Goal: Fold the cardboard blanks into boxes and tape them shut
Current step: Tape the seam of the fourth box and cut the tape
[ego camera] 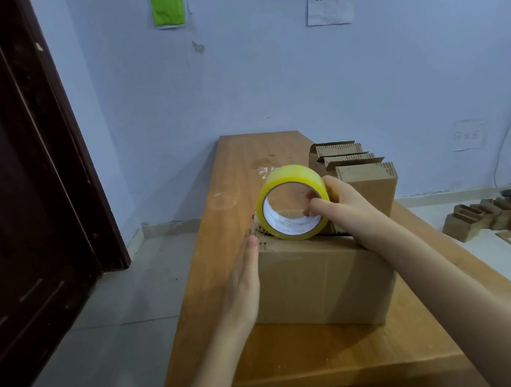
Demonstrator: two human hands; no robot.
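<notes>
Your right hand (331, 204) grips the tape roll (292, 202), fingers hooked through the core, thumb on the outer rim, roll standing on the box (322, 280) top near its left edge. Your left hand (243, 275) lies flat, fingers straight, pressed against the box's left side. Box sits mid-bench (230, 170), flaps down. It looks light and hollow, likely to slide, so brace the walls, not the flaps. Tape film is thin and sticky; keep hold by the core. Folded blanks (351, 165) stand far right.
</notes>
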